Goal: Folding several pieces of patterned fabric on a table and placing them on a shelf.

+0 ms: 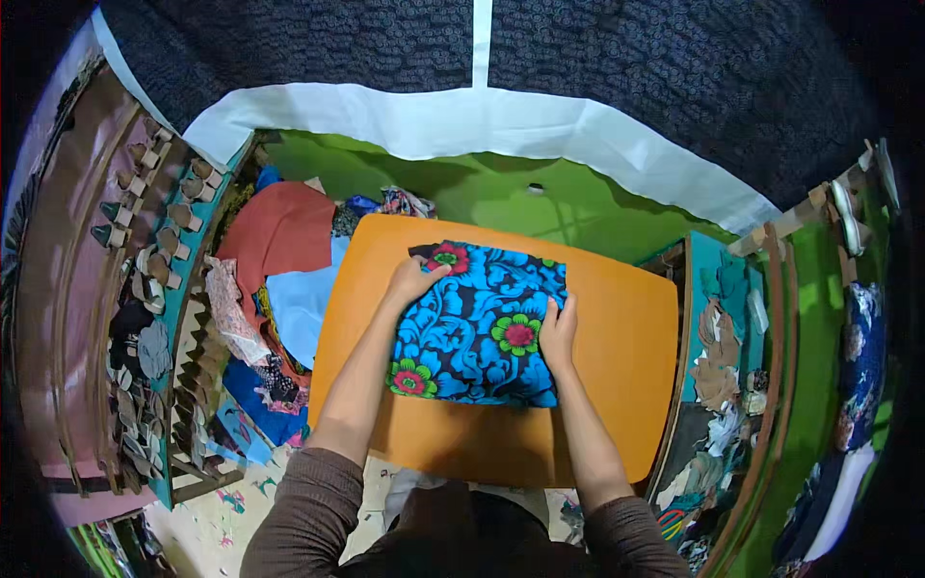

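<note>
The main risk is layers slipping out of line. The patterned cloth has an uneven far edge that seems to show more than one layer, and each side is held at one spot only, so a pull from one hand without the other could skew it or raise a crease across the middle. The near corners have no fingers on them; if the cloth is lifted or turned, they could sag or fold under. A loose hold at the right edge could also let that side slide free. The orange worktop looks smooth, so the cloth may well shift on it under a sideways push. To the left, a heap of loose fabric with a red cloth and a light blue cloth sits close to the worktop, and a piece pushed over that side could get mixed in there.

The left hand is nearly closed on the far left corner area, thumb on top, the other fingers mostly out of sight. The right hand pinches the right edge partway along, thumb over the cloth and a finger outside it. How firmly either presses, I cannot tell. The cloth is over the middle of the worktop, between both hands.
</note>
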Motion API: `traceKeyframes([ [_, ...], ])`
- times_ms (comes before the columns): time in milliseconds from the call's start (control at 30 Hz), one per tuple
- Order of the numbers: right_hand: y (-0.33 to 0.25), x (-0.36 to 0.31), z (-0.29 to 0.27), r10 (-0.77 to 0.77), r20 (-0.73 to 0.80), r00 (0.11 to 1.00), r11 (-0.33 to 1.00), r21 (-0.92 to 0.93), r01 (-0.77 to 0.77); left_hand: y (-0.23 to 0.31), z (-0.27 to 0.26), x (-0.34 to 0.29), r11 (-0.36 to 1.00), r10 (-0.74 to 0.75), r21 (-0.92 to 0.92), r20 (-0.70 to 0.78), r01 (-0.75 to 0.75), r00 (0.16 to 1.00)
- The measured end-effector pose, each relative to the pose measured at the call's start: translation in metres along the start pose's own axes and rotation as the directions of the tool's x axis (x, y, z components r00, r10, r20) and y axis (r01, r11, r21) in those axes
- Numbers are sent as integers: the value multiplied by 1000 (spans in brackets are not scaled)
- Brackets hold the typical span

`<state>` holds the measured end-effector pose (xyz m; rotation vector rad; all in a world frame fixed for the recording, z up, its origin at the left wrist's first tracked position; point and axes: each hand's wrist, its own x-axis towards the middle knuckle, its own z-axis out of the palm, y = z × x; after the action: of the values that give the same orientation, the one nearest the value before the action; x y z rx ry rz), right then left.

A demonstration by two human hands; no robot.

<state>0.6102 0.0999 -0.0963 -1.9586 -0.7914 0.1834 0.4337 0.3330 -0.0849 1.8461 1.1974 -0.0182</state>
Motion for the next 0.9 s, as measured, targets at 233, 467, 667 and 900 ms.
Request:
traceKeyframes([
  [233, -45, 16, -21, 63, 5, 998, 990, 124, -63, 15, 1, -16, 506, 61, -847, 220, 160, 974],
  [467, -19, 21, 2, 222, 29, 975, 874, -448, -186, 22, 13, -29, 935, 306, 333, -589, -121, 748],
  [667, -63, -27, -5, -267, 548, 793, 727, -425, 539, 9, 52, -83, 686, 568, 648, -191, -332, 800],
  [900, -14, -36, -67, 266, 101, 959, 503, -863, -49, -53, -15, -93, 796, 192, 594, -430, 116, 882],
])
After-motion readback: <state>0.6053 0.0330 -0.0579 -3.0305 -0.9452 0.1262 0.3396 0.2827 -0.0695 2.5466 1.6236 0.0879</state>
